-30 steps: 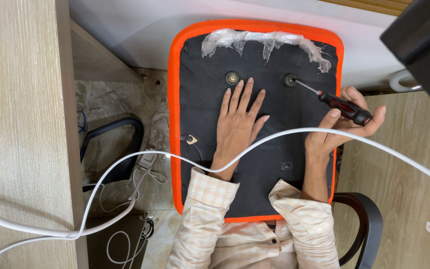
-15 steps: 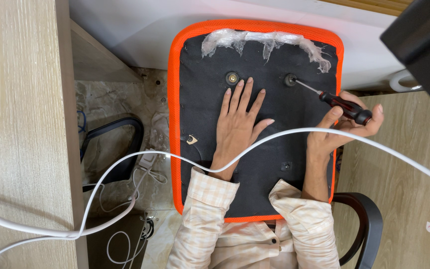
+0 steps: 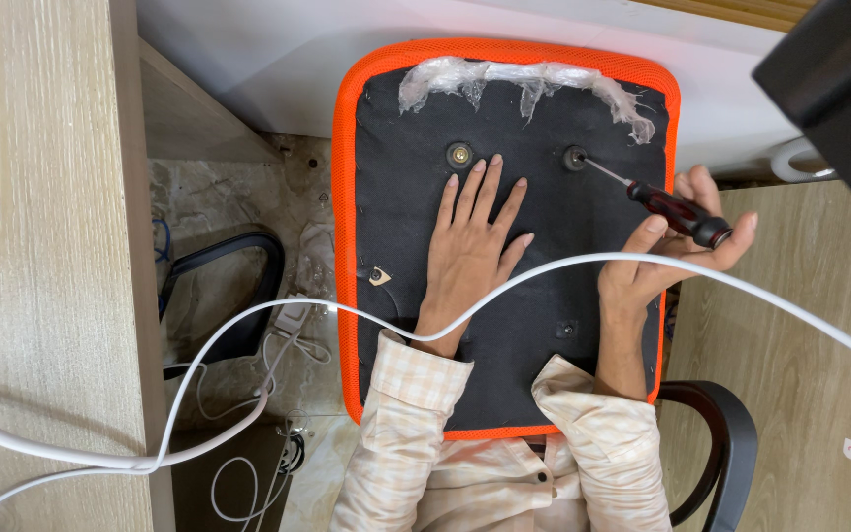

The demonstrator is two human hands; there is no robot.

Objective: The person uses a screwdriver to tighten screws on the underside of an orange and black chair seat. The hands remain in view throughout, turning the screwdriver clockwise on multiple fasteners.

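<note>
Across the middle of the frame lies an upturned seat pad point(image 3: 544, 335), black underside up with an orange mesh rim. Left hand point(image 3: 470, 241) lies flat on it, fingers spread, pressing it down. Right hand point(image 3: 657, 261) pinches the red-and-black handle of a screwdriver point(image 3: 667, 207), its tip in the upper-right bolt hole point(image 3: 574, 157). The pad looks stiff and light, best steadied by the palm; the screwdriver's ribbed handle should resist slipping

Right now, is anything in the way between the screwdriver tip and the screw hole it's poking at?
Nothing visible is. The right hand holds the screwdriver, and its bare metal shaft runs straight to the right screw hole on the black seat underside. The white cable crosses lower down, over the wrists. The left hand lies flat, off to the side.
</note>
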